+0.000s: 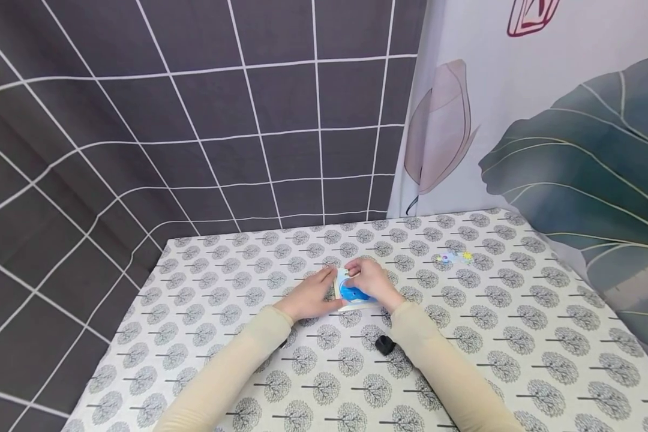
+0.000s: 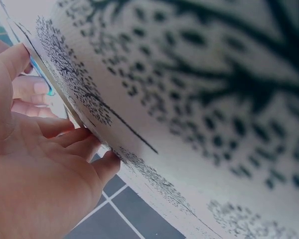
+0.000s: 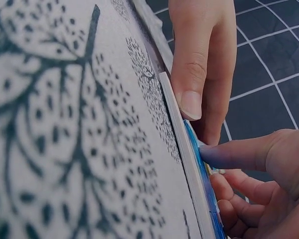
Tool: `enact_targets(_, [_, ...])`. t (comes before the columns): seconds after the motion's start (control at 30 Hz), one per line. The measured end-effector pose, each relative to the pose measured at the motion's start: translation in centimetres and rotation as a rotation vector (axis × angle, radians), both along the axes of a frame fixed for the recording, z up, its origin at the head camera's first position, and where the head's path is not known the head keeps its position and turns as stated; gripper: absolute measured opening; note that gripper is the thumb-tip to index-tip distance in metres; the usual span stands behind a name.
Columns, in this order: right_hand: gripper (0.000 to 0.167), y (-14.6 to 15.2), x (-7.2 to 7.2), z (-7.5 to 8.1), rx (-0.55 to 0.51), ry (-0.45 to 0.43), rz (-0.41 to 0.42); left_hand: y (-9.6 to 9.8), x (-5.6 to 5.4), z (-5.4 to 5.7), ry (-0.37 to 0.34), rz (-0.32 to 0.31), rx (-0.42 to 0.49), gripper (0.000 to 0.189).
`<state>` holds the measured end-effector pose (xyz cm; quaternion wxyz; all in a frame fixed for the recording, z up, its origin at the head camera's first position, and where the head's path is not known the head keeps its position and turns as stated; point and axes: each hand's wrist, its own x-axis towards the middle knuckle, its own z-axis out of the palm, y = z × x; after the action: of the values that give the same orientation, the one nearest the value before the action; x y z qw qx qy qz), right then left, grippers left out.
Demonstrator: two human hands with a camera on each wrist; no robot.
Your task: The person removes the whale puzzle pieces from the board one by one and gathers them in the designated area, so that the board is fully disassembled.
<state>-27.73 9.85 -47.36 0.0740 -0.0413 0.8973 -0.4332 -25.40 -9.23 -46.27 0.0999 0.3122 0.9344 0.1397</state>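
A small, flat puzzle board (image 1: 354, 294) with a pale rim and a blue whale picture lies on the patterned cloth in the head view. My left hand (image 1: 315, 295) holds it from the left, fingers along the left edge and thumb at the near edge. Over the board's right side, my right hand (image 1: 371, 281) has its fingers curled. In the right wrist view the right thumb (image 3: 234, 152) touches the blue face, and a small pale piece (image 3: 217, 171) shows between thumb and fingers, mostly hidden. The left wrist view shows the left hand (image 2: 50, 149) against the board's edge.
Toward the back right lie loose pale-blue and yellow pieces (image 1: 453, 257), one sun-shaped. A small black object (image 1: 385, 344) sits beside the right wrist. Tree-print cloth (image 1: 237, 360) covers the table; a dark checked curtain (image 1: 194, 108) hangs behind it.
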Motion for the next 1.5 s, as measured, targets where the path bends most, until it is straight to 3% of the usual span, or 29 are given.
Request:
enact_targets(0.37, [0.035,0.3,0.3,-0.1,-0.162,-0.006,0.018,-0.2,0.0,0.1,-0.024,0.016,0.018,0.089])
enact_targets(0.9, [0.03,0.9,0.2,-0.1,-0.226,-0.041,-0.026,0.0,0.2,0.1,-0.03,0.024,0.01,0.087])
enact_targets(1.07, [0.031,1.4,0.0,-0.1,-0.291,-0.063,-0.049,-0.1,0.1,0.1,-0.023,0.023,0.012,0.086])
enact_targets(1.27, [0.039,2.6,-0.1,0.2,-0.406,-0.132,-0.061,-0.2,0.1,0.1,-0.032,0.009,0.017,0.087])
enact_targets(1.5, [0.043,5.8,-1.6,1.3,-0.452,-0.109,-0.1,-0.2,-0.1,0.0,-0.02,0.005,0.0,0.087])
